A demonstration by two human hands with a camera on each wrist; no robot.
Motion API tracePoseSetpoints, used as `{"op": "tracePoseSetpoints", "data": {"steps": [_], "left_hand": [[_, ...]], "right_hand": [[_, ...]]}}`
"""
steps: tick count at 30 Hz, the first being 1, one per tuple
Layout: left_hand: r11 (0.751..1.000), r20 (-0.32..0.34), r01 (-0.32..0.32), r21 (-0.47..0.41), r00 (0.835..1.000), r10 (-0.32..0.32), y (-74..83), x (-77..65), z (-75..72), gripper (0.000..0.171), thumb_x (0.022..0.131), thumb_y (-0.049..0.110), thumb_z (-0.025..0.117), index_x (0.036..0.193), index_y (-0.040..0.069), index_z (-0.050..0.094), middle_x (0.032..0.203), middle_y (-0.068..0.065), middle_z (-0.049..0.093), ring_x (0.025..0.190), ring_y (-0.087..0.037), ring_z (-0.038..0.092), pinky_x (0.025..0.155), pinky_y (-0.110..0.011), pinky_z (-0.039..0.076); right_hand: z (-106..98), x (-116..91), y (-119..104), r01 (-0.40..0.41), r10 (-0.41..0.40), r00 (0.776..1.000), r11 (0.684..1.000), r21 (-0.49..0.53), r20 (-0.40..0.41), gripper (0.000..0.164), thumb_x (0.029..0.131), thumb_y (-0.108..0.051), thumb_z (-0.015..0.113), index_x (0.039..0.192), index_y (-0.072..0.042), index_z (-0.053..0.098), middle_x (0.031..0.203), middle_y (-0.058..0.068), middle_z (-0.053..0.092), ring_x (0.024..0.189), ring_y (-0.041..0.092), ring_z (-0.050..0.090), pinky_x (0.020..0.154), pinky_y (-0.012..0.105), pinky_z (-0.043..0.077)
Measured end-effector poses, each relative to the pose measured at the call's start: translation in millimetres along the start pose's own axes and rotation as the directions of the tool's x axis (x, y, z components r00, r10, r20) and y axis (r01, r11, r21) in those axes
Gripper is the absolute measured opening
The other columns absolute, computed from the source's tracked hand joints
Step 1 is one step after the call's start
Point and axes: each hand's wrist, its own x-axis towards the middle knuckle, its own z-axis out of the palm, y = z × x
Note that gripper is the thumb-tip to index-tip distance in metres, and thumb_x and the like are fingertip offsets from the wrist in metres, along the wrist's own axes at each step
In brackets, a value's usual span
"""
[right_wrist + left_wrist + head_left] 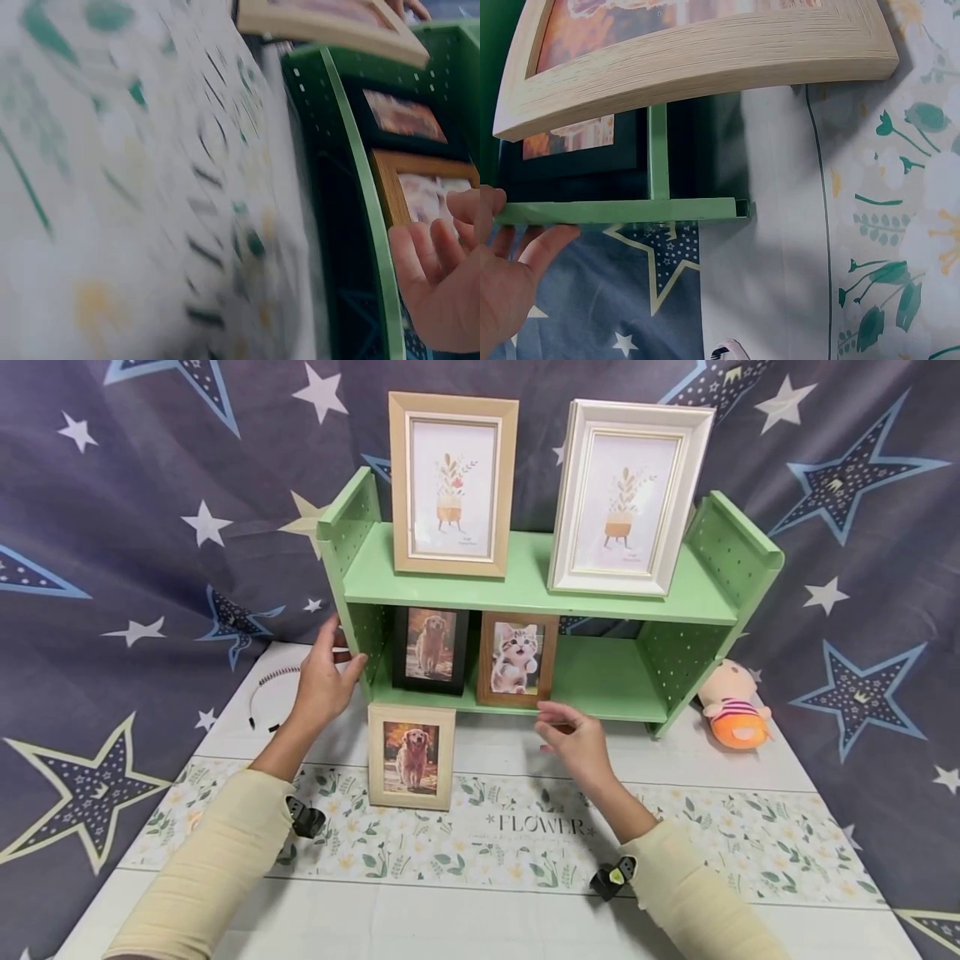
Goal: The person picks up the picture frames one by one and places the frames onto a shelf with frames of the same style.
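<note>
A green two-tier shelf stands on the table, its left side panel between the thumb and fingers of my left hand. The left wrist view shows that hand against the panel's edge. My right hand, fingers loosely bent and holding nothing, is by the lower right corner of a brown photo frame with a kitten picture. Left of it on the lower tier stands a black photo frame with a dog picture. A light wood photo frame stands in front of the shelf, at its left.
On the upper tier stand a tan picture frame and a white picture frame. A plush toy sits right of the shelf. A thin braided cord lies at the left. A flower-print strip crosses the white table.
</note>
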Motion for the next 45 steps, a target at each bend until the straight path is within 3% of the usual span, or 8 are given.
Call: {"op": "tracePoseSetpoints", "data": {"steps": [8,13,20,25,33,45], "left_hand": [[1.000,-0.001,-0.002,-0.013,1.000,0.002,-2.3,2.5,1.7,0.072,0.099,0.004,0.061,0.161,0.014,0.026,0.124,-0.027,0.059,0.113,-0.047,0.066,0.088,-0.056,0.061],[1.000,-0.006,-0.009,-0.016,1.000,0.009,-2.0,2.9,1.5,0.072,0.099,0.004,0.061,0.161,0.015,0.026,0.124,-0.027,0.059,0.113,-0.047,0.066,0.087,-0.056,0.062],[1.000,-0.005,-0.008,-0.019,1.000,0.008,-0.7,2.5,0.9,0.072,0.099,0.004,0.061,0.161,0.014,0.026,0.124,-0.027,0.059,0.113,-0.047,0.066,0.087,-0.056,0.062],[1.000,-0.004,-0.011,-0.017,1.000,0.011,-0.8,1.6,0.4,0.072,0.099,0.004,0.062,0.161,0.014,0.026,0.124,-0.027,0.060,0.113,-0.047,0.067,0.087,-0.056,0.062],[1.000,0.007,-0.010,-0.014,1.000,0.010,-1.4,0.0,0.0,0.072,0.099,0.004,0.062,0.161,0.013,0.026,0.123,-0.027,0.060,0.114,-0.048,0.066,0.087,-0.057,0.061],[1.000,0.012,0.001,-0.011,1.000,-0.001,-0.7,-0.1,-1.4,0.072,0.100,0.005,0.061,0.161,0.014,0.025,0.124,-0.027,0.059,0.115,-0.048,0.066,0.087,-0.058,0.061]], "right_hand": [[37.1,-15.5,6.4,-0.047,0.044,0.995,0.999,0.028,0.095,0.034,0.092,-0.002,0.073,0.125,-0.008,0.071,0.123,0.026,0.068,0.090,0.013,0.071,0.081,0.043,0.066],[58.1,-20.1,7.2,-0.031,0.024,0.991,0.998,0.053,0.131,0.035,0.091,-0.001,0.072,0.126,-0.004,0.070,0.120,0.028,0.069,0.089,0.013,0.072,0.076,0.040,0.066],[82.2,-29.2,10.0,-0.063,0.057,0.978,0.998,0.025,0.200,0.037,0.092,-0.006,0.073,0.129,-0.004,0.069,0.118,0.024,0.070,0.086,0.016,0.073,0.071,0.039,0.066],[96.5,-34.9,14.0,-0.092,0.084,0.977,0.995,0.030,0.196,0.038,0.089,-0.010,0.076,0.127,-0.009,0.071,0.112,0.017,0.073,0.085,0.024,0.074,0.066,0.036,0.065],[121.1,-47.8,23.8,-0.162,0.147,0.969,0.985,0.063,0.197,0.041,0.084,-0.004,0.079,0.124,-0.007,0.071,0.104,0.013,0.074,0.079,0.011,0.073,0.062,0.033,0.065],[127.9,-56.3,20.8,-0.142,0.130,0.982,0.986,0.083,0.136,0.038,0.083,0.000,0.080,0.117,-0.006,0.067,0.102,0.015,0.074,0.082,0.017,0.075,0.064,0.038,0.066]]}}
